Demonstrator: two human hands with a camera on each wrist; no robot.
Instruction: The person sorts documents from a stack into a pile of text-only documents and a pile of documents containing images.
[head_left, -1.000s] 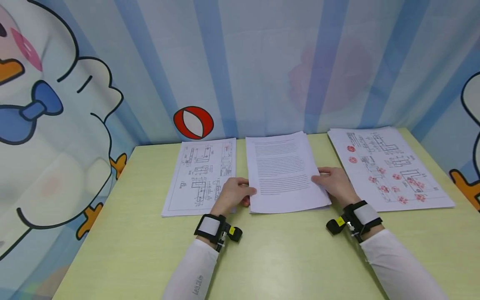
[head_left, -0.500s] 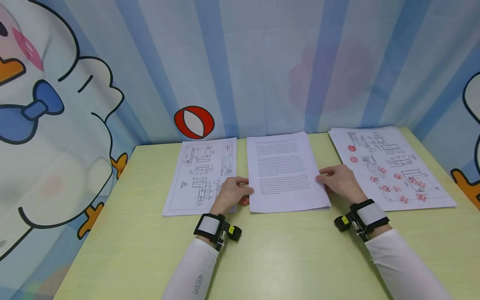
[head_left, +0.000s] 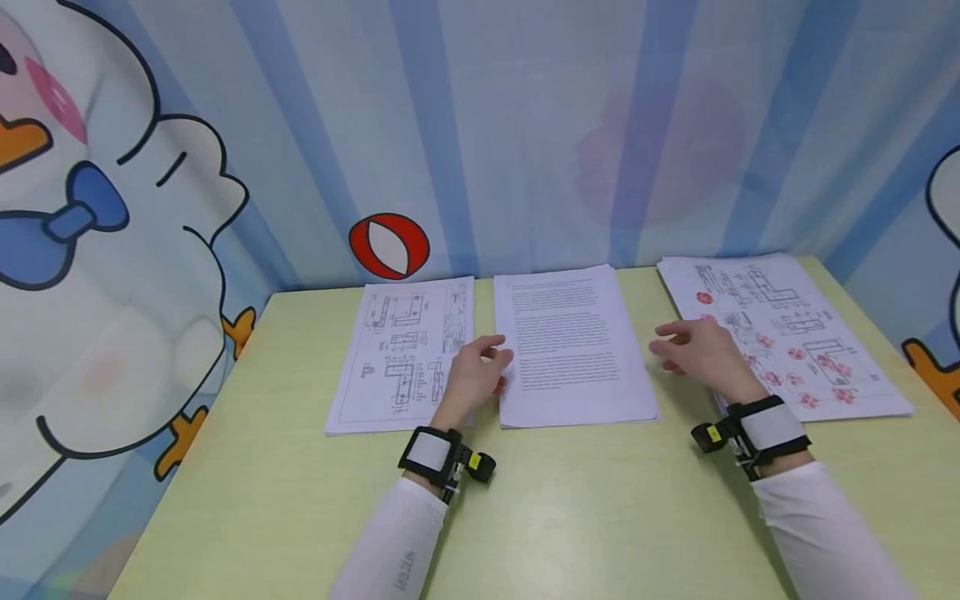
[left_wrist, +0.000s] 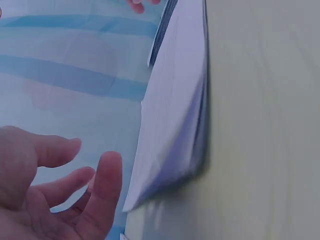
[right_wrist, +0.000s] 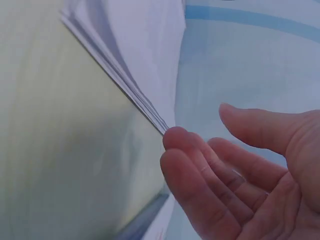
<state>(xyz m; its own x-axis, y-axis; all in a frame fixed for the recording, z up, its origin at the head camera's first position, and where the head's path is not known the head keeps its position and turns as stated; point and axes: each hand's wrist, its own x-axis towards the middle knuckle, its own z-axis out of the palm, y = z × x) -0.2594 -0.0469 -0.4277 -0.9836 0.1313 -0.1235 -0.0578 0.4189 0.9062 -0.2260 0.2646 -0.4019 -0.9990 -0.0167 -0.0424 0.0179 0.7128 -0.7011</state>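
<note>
A stack of printed text sheets (head_left: 573, 350) lies flat in the middle of the table. My left hand (head_left: 477, 372) hovers by its left edge, fingers loosely bent and holding nothing; in the left wrist view, thumb and fingers (left_wrist: 107, 185) stand apart from the paper (left_wrist: 172, 100). To the right of the stack, my right hand (head_left: 701, 354) is raised, partly in front of the right stack. Its thumb and fingers (right_wrist: 187, 180) are spread with nothing between them in the right wrist view, where the stack's layered edge (right_wrist: 120, 77) shows behind them.
On the left lies a stack of technical drawings (head_left: 375, 367), partly behind my left hand. The stack on the right, drawings with red stamps (head_left: 795, 333), sits at an angle. A striped cartoon curtain (head_left: 525, 133) hangs along the back edge of the pale table (head_left: 555, 508).
Both hands have let go of the middle stack's edges. The right hand has moved away to the right, and the left has risen slightly. The stack's lower right corner now lies flatter.
</note>
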